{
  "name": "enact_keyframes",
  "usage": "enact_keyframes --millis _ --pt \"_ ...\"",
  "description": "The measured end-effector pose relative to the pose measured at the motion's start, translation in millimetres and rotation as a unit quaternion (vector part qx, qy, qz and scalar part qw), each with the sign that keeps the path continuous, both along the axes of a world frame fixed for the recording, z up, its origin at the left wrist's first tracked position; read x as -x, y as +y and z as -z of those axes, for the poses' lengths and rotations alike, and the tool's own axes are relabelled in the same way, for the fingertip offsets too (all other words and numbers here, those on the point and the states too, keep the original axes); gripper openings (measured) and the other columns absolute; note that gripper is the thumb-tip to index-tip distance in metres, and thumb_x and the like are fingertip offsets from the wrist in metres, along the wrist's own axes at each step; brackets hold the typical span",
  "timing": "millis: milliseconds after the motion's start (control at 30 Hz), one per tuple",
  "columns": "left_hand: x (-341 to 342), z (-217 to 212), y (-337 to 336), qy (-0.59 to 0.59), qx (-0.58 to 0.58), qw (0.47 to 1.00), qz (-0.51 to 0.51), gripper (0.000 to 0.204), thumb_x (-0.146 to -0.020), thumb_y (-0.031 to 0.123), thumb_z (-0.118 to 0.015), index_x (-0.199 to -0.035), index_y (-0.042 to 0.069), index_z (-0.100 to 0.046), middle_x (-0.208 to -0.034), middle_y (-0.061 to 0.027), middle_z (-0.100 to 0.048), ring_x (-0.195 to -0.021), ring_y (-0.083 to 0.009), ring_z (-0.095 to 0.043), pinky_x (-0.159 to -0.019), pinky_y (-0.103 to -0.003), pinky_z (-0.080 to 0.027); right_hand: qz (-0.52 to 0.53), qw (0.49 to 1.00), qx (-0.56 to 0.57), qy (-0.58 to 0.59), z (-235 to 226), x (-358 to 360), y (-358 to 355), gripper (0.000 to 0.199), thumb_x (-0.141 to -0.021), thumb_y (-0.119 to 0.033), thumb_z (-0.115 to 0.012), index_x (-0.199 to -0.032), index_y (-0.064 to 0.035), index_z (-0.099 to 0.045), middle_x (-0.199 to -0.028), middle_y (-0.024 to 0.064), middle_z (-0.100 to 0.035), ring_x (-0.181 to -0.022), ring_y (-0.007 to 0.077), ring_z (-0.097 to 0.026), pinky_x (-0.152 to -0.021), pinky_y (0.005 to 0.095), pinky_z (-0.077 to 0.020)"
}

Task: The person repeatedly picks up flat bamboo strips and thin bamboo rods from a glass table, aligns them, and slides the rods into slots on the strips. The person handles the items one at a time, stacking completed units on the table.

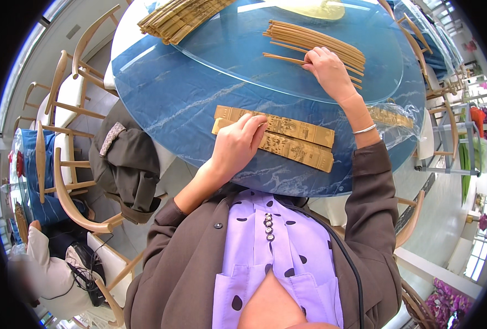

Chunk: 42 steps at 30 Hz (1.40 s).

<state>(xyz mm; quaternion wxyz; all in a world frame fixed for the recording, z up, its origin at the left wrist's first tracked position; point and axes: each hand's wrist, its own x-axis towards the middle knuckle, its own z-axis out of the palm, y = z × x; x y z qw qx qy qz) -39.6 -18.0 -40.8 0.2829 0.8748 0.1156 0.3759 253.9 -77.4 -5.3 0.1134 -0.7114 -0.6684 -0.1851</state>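
Near edge of the rounded blue table [161, 90]: two flat gold strips lie side by side, slanting down to the right. Upper strip [304, 130] and lower strip [298, 155] both bear dark printed figures; a narrow gap shows between them toward the right.

Left hand [237, 141] lies over their left part, thumb and fingers drawn together, fingertips at the upper strip. Whether it grips a strip cannot be told.

Right hand [328, 71] is farther out, over the glass disc [221, 52] on the table. Thumb and fingers are narrowed in a pinch on a thin brown stick [281, 57], the left end of which projects past the fingertips. Whether the stick is lifted clear of the glass cannot be told.

Just beyond: a row of similar brown sticks [315, 39], roughly parallel, partly hidden by the right hand. Far left of the table: a fanned pile of gold strips [183, 21]. Right of the right wrist: a clear plastic bag [402, 123] with gold material inside.

Off the table, left: a dark garment [128, 156] with wooden chairs [62, 181] beside it. Lower left: another person [57, 277], light sleeve visible.
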Motion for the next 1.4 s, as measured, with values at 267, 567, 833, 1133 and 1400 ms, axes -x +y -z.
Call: enact_keyframes --millis 267,567,833,1133,1400 --pt "1.8 -1.6 -0.1 0.015 -0.03 0.999 0.011 0.013 -0.086 0.015 -0.075 -0.091 0.007 -0.066 -0.078 -0.0062 -0.059 -0.064 -0.0258 -0.063 -0.057 -0.035 -0.051 0.026 0.99 -0.137 -0.007 -26.0 46.3 -20.2 0.011 -0.097 -0.015 -0.06 -0.098 -0.0051 -0.055 -0.084 0.0088 -0.064 -0.075 0.0252 -0.065 -0.069 0.0336 -0.0521" --pt "-46.5 -23.8 -6.3 0.113 -0.127 0.966 0.196 0.025 -0.084 0.024 -0.075 -0.099 0.005 -0.068 -0.092 -0.0072 -0.058 -0.08 -0.0241 -0.062 -0.07 -0.036 -0.053 -0.023 0.737 -0.379 0.559 -49.5 94.7 -124.2 0.054 -0.107 -0.052 -0.031 -0.086 -0.0052 -0.05 -0.062 -0.003 -0.037 -0.052 0.0058 -0.031 -0.047 0.0217 -0.0238" --pt "-108.8 -7.8 -17.8 0.158 -0.219 0.922 0.277 0.032 -0.082 0.029 -0.075 -0.101 0.003 -0.07 -0.097 -0.0076 -0.059 -0.096 -0.0257 -0.057 -0.089 -0.037 -0.049 0.02 0.678 -0.406 0.612 -24.1 106.5 -153.6 0.066 -0.101 -0.068 -0.024 -0.076 -0.0092 -0.042 -0.062 -0.0032 -0.028 -0.052 0.0078 -0.022 -0.047 0.0243 -0.0177" --pt "-108.3 -0.6 -16.3 0.135 -0.227 0.917 0.3 0.019 -0.087 0.02 -0.07 -0.096 0.004 -0.068 -0.096 -0.0071 -0.06 -0.096 -0.0248 -0.059 -0.088 -0.038 -0.049 0.14 0.784 -0.249 0.55 -46.4 107.7 -164.6 0.043 -0.102 -0.044 -0.054 -0.092 -0.0026 -0.06 -0.065 -0.007 -0.041 -0.057 0.001 -0.034 -0.05 0.0198 -0.0226" --pt "-107.5 -8.0 -10.3 0.076 -0.038 0.95 0.299 0.012 -0.09 0.014 -0.066 -0.091 0.002 -0.068 -0.088 -0.0112 -0.065 -0.09 -0.0321 -0.062 -0.081 -0.042 -0.05 0.247 0.791 -0.007 0.56 -11.6 94.2 -167.9 0.022 -0.094 -0.018 -0.072 -0.107 -0.0001 -0.073 -0.077 -0.0044 -0.06 -0.068 0.0034 -0.049 -0.061 0.0202 -0.0374"
